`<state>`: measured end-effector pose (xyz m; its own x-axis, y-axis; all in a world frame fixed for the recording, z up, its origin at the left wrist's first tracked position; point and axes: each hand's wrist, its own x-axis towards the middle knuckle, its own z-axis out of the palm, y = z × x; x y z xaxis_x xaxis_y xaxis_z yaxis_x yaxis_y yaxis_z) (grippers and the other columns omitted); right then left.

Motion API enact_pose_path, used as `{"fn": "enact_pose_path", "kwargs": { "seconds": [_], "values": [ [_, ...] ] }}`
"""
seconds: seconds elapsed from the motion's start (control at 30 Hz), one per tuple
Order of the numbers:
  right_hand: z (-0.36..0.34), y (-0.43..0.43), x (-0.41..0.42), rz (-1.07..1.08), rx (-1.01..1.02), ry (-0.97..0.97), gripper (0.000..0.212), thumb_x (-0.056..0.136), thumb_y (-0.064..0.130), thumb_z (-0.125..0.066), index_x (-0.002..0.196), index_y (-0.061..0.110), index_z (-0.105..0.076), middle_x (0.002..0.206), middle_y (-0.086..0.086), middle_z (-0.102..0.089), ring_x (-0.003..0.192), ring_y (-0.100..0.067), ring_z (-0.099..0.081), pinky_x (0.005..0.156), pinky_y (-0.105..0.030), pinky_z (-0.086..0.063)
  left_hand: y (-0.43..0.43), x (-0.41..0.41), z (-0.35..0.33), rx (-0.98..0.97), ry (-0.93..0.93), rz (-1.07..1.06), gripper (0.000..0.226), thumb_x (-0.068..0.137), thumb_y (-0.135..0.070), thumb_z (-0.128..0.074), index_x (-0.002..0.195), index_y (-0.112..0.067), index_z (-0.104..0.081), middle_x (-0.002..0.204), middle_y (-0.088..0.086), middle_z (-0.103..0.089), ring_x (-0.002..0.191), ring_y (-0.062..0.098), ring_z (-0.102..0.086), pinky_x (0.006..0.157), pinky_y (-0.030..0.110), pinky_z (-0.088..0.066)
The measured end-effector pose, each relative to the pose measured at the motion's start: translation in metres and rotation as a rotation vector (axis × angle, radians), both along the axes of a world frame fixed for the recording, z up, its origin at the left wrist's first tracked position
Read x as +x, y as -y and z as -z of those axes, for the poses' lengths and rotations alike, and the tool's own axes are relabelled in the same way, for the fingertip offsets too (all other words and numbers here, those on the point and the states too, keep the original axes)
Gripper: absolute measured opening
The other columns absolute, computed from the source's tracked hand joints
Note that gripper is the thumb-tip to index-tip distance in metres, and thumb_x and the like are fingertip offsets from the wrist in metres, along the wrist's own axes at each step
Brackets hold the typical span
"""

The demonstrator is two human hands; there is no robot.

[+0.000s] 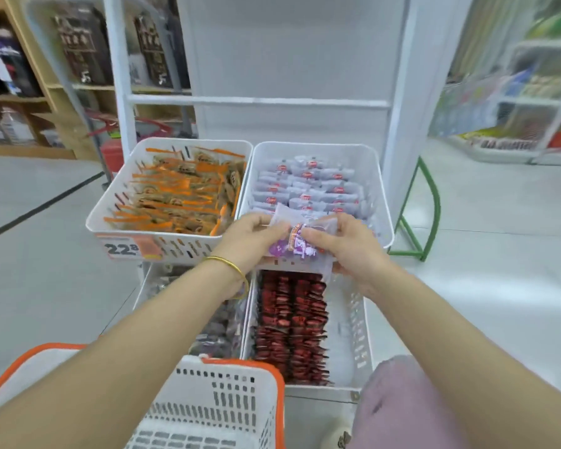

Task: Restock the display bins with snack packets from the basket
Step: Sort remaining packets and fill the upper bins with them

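Note:
A bunch of purple-and-clear snack packets [297, 243] is gripped from both sides, by my left hand [251, 238] and my right hand [347, 246], over the front rim of the upper right white bin [381, 189]. That bin is packed with rows of pale purple packets [308, 189]. The white basket with an orange rim [237, 400] sits at the bottom of the view, under my left forearm; its inside is mostly hidden.
The upper left bin [110, 205] holds orange packets and carries a price tag. Below are a bin of dark red packets [290, 325] and one of dark packets [219, 332]. A white shelf frame rises behind. A green metal stand [429, 209] is at right.

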<state>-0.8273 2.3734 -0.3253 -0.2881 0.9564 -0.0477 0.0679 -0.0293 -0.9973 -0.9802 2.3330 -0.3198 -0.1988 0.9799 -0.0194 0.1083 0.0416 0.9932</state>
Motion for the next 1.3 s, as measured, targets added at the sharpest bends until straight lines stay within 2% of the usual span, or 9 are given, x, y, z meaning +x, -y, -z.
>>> {"fn": "enact_pose_path", "kwargs": {
  "seconds": [0.07,0.17,0.33,0.47,0.57,0.67,0.87,1.03,1.3],
  "values": [
    [-0.014,-0.019,0.02,0.108,0.058,0.048,0.043,0.079,0.021,-0.076,0.106,-0.004,-0.054,0.088,-0.014,-0.061,0.074,-0.02,-0.062,0.063,-0.029,-0.052,-0.031,0.023,-0.014,0.019,-0.061,0.033,0.039,0.075,-0.039,-0.073,0.106,-0.018,-0.061,0.109,0.014,-0.065,0.093,0.027,-0.064,0.088,0.047,-0.052],
    [-0.027,-0.041,0.043,0.171,0.003,-0.04,0.043,0.078,0.017,-0.076,0.104,-0.008,-0.053,0.097,-0.023,-0.066,0.076,-0.028,-0.067,0.068,-0.041,-0.059,-0.075,0.049,-0.022,0.038,0.012,0.044,0.011,0.085,-0.02,-0.068,0.091,-0.018,-0.059,0.103,0.022,-0.064,0.083,0.027,-0.059,0.086,0.049,-0.051],
    [-0.035,-0.084,0.062,0.354,0.202,0.06,0.027,0.078,0.019,-0.076,0.093,0.009,-0.057,0.084,-0.008,-0.064,0.075,-0.023,-0.064,0.076,-0.043,-0.056,-0.129,0.081,-0.026,0.061,0.042,-0.021,0.005,0.091,-0.012,-0.058,0.093,-0.014,-0.054,0.088,0.006,-0.056,0.068,0.014,-0.052,0.068,0.029,-0.047],
    [-0.051,-0.119,0.069,0.553,0.515,0.399,0.026,0.084,0.028,-0.065,0.104,0.018,-0.051,0.08,0.009,-0.053,0.076,-0.014,-0.052,0.068,-0.029,-0.037,-0.157,0.079,-0.019,0.206,-0.6,-0.027,0.033,0.094,-0.014,-0.05,0.125,-0.004,-0.051,0.119,0.011,-0.053,0.11,0.023,-0.051,0.095,0.027,-0.036],
    [-0.051,-0.149,0.065,0.571,0.65,0.597,0.026,0.09,0.026,-0.059,0.109,0.014,-0.047,0.099,0.001,-0.049,0.081,-0.018,-0.048,0.066,-0.029,-0.032,-0.179,0.074,-0.003,0.25,-1.134,0.137,0.046,0.097,-0.024,-0.042,0.14,-0.008,-0.036,0.148,0.011,-0.029,0.138,0.023,-0.023,0.113,0.035,-0.019],
    [-0.04,-0.178,0.051,0.592,0.765,0.87,0.018,0.092,0.019,-0.054,0.105,0.011,-0.045,0.1,-0.005,-0.047,0.08,-0.025,-0.047,0.062,-0.033,-0.035,-0.193,0.076,0.011,0.088,-1.348,0.235,0.06,0.099,-0.041,-0.028,0.15,-0.018,-0.007,0.158,0.003,0.006,0.145,0.018,0.009,0.117,0.046,-0.001],
    [-0.027,-0.213,0.034,0.525,0.758,1.452,0.017,0.091,0.028,-0.057,0.103,0.016,-0.057,0.108,-0.004,-0.049,0.101,-0.025,-0.046,0.074,-0.033,-0.025,-0.199,0.072,0.024,0.06,-1.437,0.239,0.064,0.097,-0.051,-0.017,0.15,-0.022,0.007,0.157,0.001,0.016,0.144,0.016,0.017,0.116,0.048,0.006],
    [-0.028,-0.203,0.052,0.442,0.828,1.358,0.025,0.094,0.025,-0.051,0.118,0.02,-0.056,0.122,0.001,-0.056,0.122,-0.027,-0.038,0.086,-0.035,-0.029,-0.198,0.068,0.026,0.094,-1.438,0.232,0.066,0.097,-0.05,-0.02,0.15,-0.021,0.007,0.157,0.002,0.017,0.143,0.017,0.018,0.117,0.046,0.007],
    [-0.012,-0.175,0.063,0.186,0.726,1.449,0.047,0.096,0.018,-0.039,0.143,0.023,-0.036,0.15,0.005,-0.035,0.147,-0.027,0.003,0.117,-0.052,-0.004,-0.198,0.067,0.03,0.106,-1.442,0.209,0.066,0.098,-0.049,-0.019,0.149,-0.019,0.007,0.157,0.003,0.017,0.143,0.017,0.019,0.117,0.043,0.01]
  ]
}}
